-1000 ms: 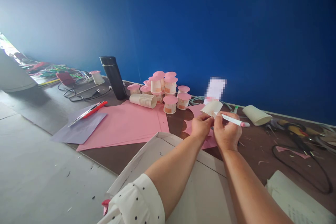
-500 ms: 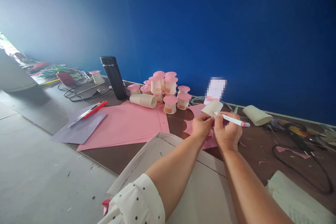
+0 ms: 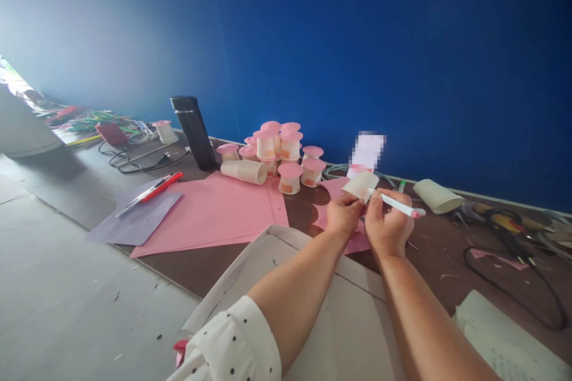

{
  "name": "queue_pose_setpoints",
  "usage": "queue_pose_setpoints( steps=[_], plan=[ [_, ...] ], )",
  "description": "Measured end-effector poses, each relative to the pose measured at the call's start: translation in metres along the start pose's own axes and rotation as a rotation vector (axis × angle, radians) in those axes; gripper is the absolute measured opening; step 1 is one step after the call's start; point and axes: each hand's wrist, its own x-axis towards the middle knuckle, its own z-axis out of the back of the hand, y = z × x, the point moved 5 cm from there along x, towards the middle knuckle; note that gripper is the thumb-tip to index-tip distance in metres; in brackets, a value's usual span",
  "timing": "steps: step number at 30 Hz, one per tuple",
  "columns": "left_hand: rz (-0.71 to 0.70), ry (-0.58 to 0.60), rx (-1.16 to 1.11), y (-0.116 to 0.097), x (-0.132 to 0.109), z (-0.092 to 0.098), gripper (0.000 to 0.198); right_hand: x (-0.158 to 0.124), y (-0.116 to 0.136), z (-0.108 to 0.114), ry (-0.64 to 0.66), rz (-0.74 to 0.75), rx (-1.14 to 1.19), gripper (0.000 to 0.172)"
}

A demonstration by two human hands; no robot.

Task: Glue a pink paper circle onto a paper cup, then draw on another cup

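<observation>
My left hand [image 3: 344,215] is closed on a small off-white paper cup [image 3: 360,184], which lies tilted with faint pinkish marks on its side. In my right hand [image 3: 389,223] a white marker pen [image 3: 398,205] with a pink end is pinched, its tip at the cup's side. Beneath both hands lies pink paper [image 3: 333,191] with round cut-outs. To the left stand several paper cups with pink round tops [image 3: 290,177], some stacked, with orange doors and windows drawn on them. A nested row of plain paper cups [image 3: 243,171] lies beside them.
A black flask [image 3: 194,134] stands by the blue wall. Further left, a red utility knife [image 3: 154,190] rests on purple paper [image 3: 147,220], next to pink sheets [image 3: 214,208]. Rightward are a larger cup lying down [image 3: 438,196] and black cables [image 3: 504,232]. White board [image 3: 286,303] lies under my forearms.
The marker's tip has shifted slightly right along the cup, and my right hand with it. The cup has turned a little, and more pinkish marks show on it.
</observation>
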Motion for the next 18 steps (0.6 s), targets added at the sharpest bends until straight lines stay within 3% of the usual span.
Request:
queue_pose_setpoints(
  steps=[18],
  plan=[
    [-0.023,-0.01,0.023,0.0028,0.0013,-0.0011,0.009,-0.0007,0.0008,-0.0031,0.045,0.012,0.005,0.018]
  ],
)
